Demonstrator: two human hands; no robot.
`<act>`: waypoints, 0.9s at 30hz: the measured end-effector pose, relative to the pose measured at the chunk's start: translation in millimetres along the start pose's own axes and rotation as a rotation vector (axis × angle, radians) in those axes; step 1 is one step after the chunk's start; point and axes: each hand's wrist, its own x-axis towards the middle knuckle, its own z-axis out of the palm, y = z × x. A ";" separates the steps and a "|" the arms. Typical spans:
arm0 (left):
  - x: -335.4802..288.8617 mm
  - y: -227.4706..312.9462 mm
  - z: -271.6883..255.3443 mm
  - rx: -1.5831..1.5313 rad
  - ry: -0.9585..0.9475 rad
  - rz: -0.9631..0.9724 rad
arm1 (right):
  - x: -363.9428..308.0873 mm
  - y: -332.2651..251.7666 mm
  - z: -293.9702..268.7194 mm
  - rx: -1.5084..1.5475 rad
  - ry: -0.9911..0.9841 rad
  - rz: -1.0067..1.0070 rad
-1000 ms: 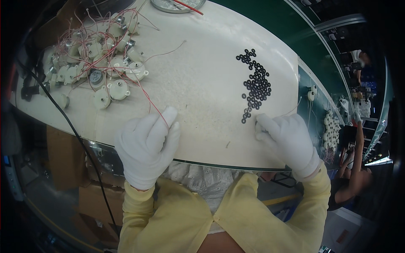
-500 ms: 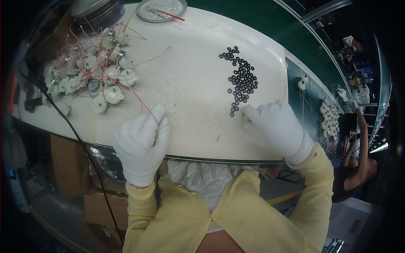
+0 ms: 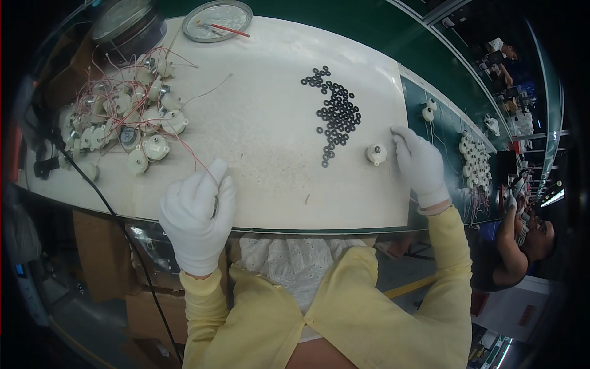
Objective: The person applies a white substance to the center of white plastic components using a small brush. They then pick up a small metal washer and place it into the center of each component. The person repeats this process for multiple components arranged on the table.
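My left hand, in a white glove, is closed near the table's front edge. A thin red wire runs from the pile to its fingers, and a sliver of something dark shows by the thumb; the rest is hidden. My right hand, also gloved, is at the right edge of the white table with its fingers apart and nothing in them. Just left of it stands a round cream-coloured motor with a dark ring on top. Further left lie many small black rings, loosely spread.
A heap of cream motors with tangled red and white wires covers the left side. Behind stand a shallow round dish with a red stick and a dark tub. More motors lie on the green surface at right. A co-worker is beyond.
My right hand has let go of the motor, which now stands uncovered on the table, and has moved right with its fingers opening. The left hand stays closed in nearly the same place.
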 end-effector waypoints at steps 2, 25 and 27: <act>-1.0 -0.6 0.4 0.000 0.006 -0.002 | 1.8 -4.0 -12.1 0.070 0.062 0.036; -2.2 87.4 -3.8 -1.172 -0.108 -0.578 | -27.5 -163.0 -12.5 0.518 0.273 -0.369; -6.1 93.9 -3.2 -1.314 -0.170 -0.423 | -27.5 -170.4 0.6 0.599 0.324 -0.425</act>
